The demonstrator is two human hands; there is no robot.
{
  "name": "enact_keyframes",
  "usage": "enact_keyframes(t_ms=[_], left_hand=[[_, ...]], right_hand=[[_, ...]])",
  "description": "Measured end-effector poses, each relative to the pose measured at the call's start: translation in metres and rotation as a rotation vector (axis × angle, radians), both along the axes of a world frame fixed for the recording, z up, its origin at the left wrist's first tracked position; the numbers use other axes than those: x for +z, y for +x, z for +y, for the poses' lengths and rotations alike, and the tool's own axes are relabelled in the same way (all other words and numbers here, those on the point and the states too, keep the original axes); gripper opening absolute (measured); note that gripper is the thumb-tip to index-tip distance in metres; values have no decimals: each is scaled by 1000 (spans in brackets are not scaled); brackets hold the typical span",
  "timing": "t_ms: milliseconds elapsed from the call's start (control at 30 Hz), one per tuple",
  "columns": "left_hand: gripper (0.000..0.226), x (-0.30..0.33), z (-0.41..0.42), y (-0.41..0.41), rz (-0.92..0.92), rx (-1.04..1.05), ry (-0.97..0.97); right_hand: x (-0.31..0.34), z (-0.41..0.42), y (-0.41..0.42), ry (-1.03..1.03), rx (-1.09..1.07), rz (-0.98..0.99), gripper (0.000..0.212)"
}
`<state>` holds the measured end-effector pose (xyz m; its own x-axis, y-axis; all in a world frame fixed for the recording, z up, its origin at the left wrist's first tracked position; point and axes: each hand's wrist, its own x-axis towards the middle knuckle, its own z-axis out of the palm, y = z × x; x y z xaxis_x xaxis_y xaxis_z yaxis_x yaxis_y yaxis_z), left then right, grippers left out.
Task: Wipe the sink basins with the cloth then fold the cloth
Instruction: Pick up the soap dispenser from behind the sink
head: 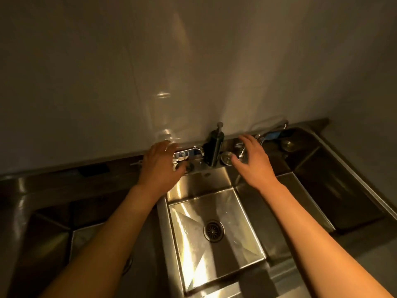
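A steel three-basin sink fills the lower view. The middle basin (187,214) is lit and has a round drain (213,230). Both my arms reach over it toward the back ledge. My left hand (160,163) hovers with spread fingers over the left faucet (194,150). My right hand (251,161) is spread by the right faucet handles (240,152), holding nothing. A blue patch (271,136), maybe the cloth, lies on the ledge behind the right basin; I cannot tell for sure.
A dark soap pump bottle (213,147) stands on the ledge between my hands, with a round metal strainer (226,157) beside it. The left basin (49,231) and right basin (335,186) are in shadow. A pale wall rises right behind the ledge.
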<state>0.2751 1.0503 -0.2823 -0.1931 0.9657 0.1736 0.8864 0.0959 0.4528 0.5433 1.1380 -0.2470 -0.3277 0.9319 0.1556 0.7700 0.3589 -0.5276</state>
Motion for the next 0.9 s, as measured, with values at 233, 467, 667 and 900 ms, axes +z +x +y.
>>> enact_keyframes(t_ms=[233, 467, 667, 900], left_hand=[[63, -11, 31, 47, -64, 82, -26], [65, -40, 71, 67, -125, 149, -77], [62, -61, 95, 68, -113, 162, -69], [65, -81, 116, 67, -75, 133, -47]], right_hand=[[-38, 63, 8, -137, 104, 156, 67], [-81, 125, 1, -258, 118, 220, 84], [-114, 160, -20, -375, 143, 247, 99], [-138, 185, -38, -400, 154, 323, 92]])
